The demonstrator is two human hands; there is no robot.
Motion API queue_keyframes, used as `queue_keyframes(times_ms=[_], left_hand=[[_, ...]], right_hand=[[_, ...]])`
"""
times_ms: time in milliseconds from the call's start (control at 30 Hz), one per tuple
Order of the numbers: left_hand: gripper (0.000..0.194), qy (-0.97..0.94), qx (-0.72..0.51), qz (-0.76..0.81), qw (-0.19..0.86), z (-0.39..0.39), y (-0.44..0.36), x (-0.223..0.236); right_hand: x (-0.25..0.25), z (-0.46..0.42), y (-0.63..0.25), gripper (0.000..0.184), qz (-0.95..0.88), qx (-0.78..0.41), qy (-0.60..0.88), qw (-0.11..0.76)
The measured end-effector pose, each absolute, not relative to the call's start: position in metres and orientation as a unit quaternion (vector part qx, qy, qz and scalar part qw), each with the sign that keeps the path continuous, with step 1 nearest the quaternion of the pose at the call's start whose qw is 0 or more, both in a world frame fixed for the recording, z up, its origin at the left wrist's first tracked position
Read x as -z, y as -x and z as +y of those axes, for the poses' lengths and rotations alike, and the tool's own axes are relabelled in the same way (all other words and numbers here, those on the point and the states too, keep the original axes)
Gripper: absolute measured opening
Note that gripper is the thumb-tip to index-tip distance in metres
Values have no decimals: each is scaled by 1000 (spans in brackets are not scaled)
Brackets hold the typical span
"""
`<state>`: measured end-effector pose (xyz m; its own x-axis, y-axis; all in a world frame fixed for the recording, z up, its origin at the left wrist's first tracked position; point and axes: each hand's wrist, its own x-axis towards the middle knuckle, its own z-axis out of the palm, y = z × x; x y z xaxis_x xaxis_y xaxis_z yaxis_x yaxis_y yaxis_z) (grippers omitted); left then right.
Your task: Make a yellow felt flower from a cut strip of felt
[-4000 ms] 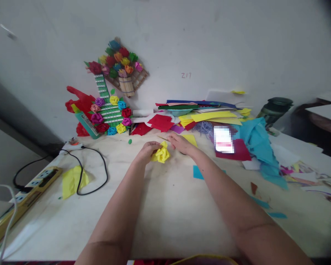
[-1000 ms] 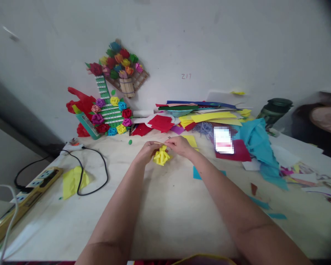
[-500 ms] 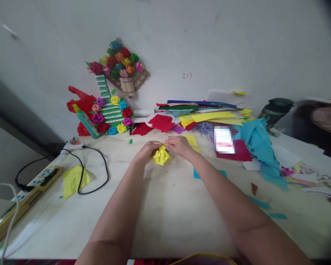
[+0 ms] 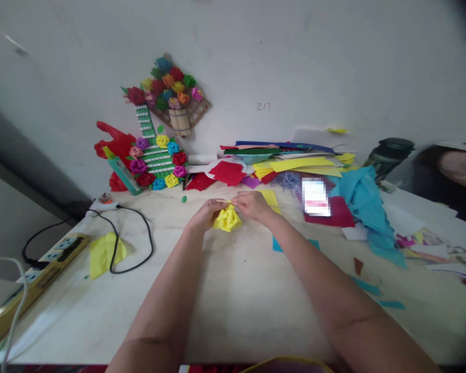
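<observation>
A yellow paper flower (image 4: 228,219) with folded petals is held between my two hands, above the middle of the table (image 4: 233,305). My left hand (image 4: 208,213) closes on its left side, and a thin pale stick lies along the fingertips there. From the right, my right hand (image 4: 251,205) pinches the flower's upper end with its fingers pressed together. Just behind the right hand lies a yellow paper sheet (image 4: 270,199). A piece of blue paper (image 4: 281,244) shows partly under my right forearm.
At the back left, a green glue bottle (image 4: 124,173) leans near a flower-trimmed guitar craft (image 4: 159,160). Stacked coloured paper (image 4: 295,160), a lit phone (image 4: 316,197), blue crepe paper (image 4: 357,191) and a dark bottle (image 4: 390,153) stand right. A power strip (image 4: 42,274) and black cable (image 4: 151,233) lie left.
The yellow flower has turned slightly between my fingers, so its petals face a little differently. Both arms stay almost in the same place.
</observation>
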<state>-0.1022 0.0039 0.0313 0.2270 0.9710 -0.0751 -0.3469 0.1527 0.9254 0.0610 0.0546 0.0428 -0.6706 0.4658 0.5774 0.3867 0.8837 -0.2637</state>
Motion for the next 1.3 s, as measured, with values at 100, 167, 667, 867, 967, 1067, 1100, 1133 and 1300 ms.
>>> queue_keyframes(times_ms=[100,167,667,867,967,1067,1100,1133,1300], left_hand=[[19,-405,-508,373,662,5,103,-30],[18,-392,-511,378,665,6,103,-29],[11,-314,-511,377,706,11,103,-21],[15,-321,-505,359,716,10,103,-21],[15,-328,-509,361,709,11,103,-19],[14,-353,-516,381,681,13,105,-18],[15,-364,-517,390,670,14,106,-18],[16,-374,-514,399,661,14,107,-18],[21,-400,-496,418,647,13,106,-20]], right_hand=[[-44,53,-61,25,-917,-43,229,324],[-44,52,-61,26,-922,-24,228,314],[-52,41,-60,23,-941,125,190,252],[-52,42,-62,22,-946,127,188,230],[-51,44,-63,23,-946,109,191,238],[-48,49,-65,26,-944,60,195,260],[-46,51,-65,28,-942,36,196,271],[-44,54,-65,30,-939,11,197,281],[-36,65,-64,26,-928,-84,190,308]])
